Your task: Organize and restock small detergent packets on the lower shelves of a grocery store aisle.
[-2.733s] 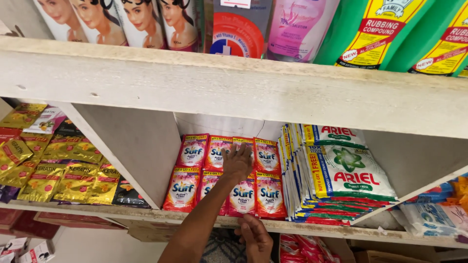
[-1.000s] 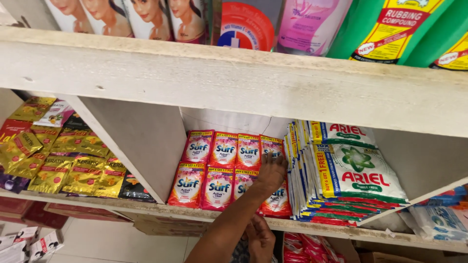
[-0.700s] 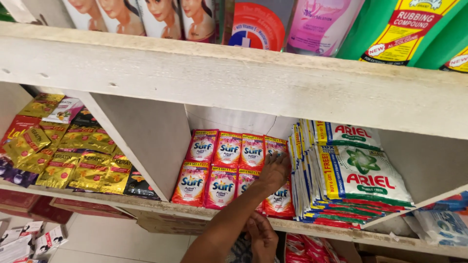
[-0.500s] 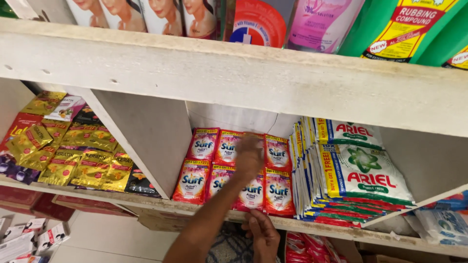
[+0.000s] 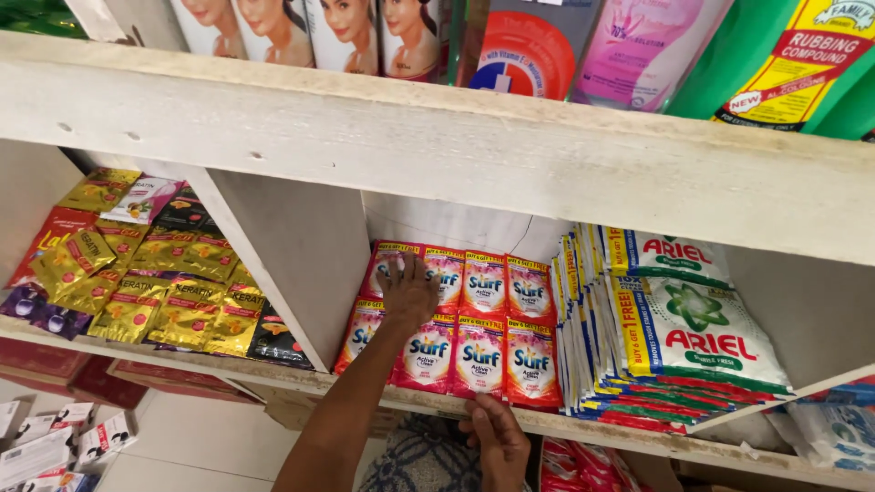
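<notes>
Red and pink detergent sachets (image 5: 478, 323) stand in two overlapping rows inside a middle compartment of a pale wooden shelf (image 5: 510, 173), seen from above by the person working there. The left hand (image 5: 407, 290) reaches up from six o'clock and lies flat on the sachets at the left end of the rows, fingers spread fairly wide, pressing rather than gripping; it holds nothing. The right hand (image 5: 497, 439) sits lower, at about five o'clock from the left, fingers loosely curled, their tips touching the shelf's front lip just below the bottom row; it appears empty too.

To straighten these rows well, a flat palm and light, even pressure seem best, nudging each sachet back until its edges line up with its neighbours, since the thin packets would likely slide or buckle under a hard push.

At three o'clock from the sachets, touching them, a thick stack of white and green detergent packets (image 5: 679, 333) leans on its side. At nine o'clock, beyond a slanted wooden divider (image 5: 292, 246), gold and black shampoo sachets (image 5: 155, 282) fill the next compartment.
</notes>
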